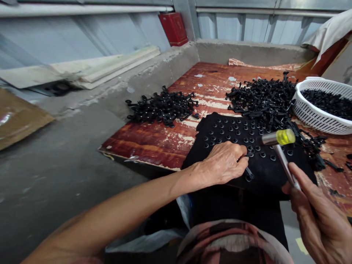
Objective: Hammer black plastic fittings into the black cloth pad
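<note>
My right hand (316,212) grips a mallet (282,161) by its metal handle. The mallet's head, with a translucent yellow face, hovers above a black cloth (271,176). Rows of small round black pieces (235,140) sit on this cloth. My left hand (227,161) is closed in a pinch on a small black plastic part (249,173), whose ringed end points down toward me at the cloth. The fingers hide the upper portion of that part. Whether the ringed end touches a round piece, I cannot tell.
Loose black parts lie in a heap (163,107) at the table's left and a larger pile (264,97) behind the cloth. A white plastic basket (316,115) at right holds more. The worn red-brown table (154,146) meets a concrete ledge (154,69).
</note>
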Available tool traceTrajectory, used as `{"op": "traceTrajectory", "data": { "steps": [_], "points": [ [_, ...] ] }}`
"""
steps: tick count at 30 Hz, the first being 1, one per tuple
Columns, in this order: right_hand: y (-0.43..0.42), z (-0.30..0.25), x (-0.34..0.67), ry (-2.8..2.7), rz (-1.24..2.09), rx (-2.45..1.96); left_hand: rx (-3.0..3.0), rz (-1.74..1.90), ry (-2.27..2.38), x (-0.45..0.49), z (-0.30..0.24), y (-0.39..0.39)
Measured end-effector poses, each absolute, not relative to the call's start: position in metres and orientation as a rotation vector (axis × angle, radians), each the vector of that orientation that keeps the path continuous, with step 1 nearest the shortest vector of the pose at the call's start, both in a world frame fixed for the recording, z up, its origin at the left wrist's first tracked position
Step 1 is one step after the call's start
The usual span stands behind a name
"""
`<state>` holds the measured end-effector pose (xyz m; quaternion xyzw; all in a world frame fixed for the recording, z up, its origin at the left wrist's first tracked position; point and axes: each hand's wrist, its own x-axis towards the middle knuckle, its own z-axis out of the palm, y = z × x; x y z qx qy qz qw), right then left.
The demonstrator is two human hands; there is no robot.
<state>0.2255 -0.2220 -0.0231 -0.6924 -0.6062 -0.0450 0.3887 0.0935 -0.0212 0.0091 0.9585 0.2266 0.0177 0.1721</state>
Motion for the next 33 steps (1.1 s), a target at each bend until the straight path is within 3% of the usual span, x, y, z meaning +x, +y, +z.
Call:
{"op": "traceTrajectory", "data": {
  "steps": [6,12,16,28,33],
  "points": [
    [-0.224,-0.026,0.238,-1.758,-0.117,-1.924,2.73,0.031,0.637,0.093,0.01,-0.021],
    [-0.226,-0.021,0.233,-1.622,-0.289,-1.838,2.704,0.032,0.625,0.093,0.009,-0.019],
    [-0.225,-0.022,0.238,-1.8,-0.128,-1.899,2.683,0.048,0.611,0.093,0.008,-0.019],
    [-0.225,-0.021,0.238,-1.693,-0.227,-1.839,2.624,0.033,0.595,0.094,0.008,-0.017],
    [-0.226,-0.021,0.233,-1.649,-0.105,-1.903,2.615,0.0,0.604,0.094,0.011,-0.017]
  ]
}}
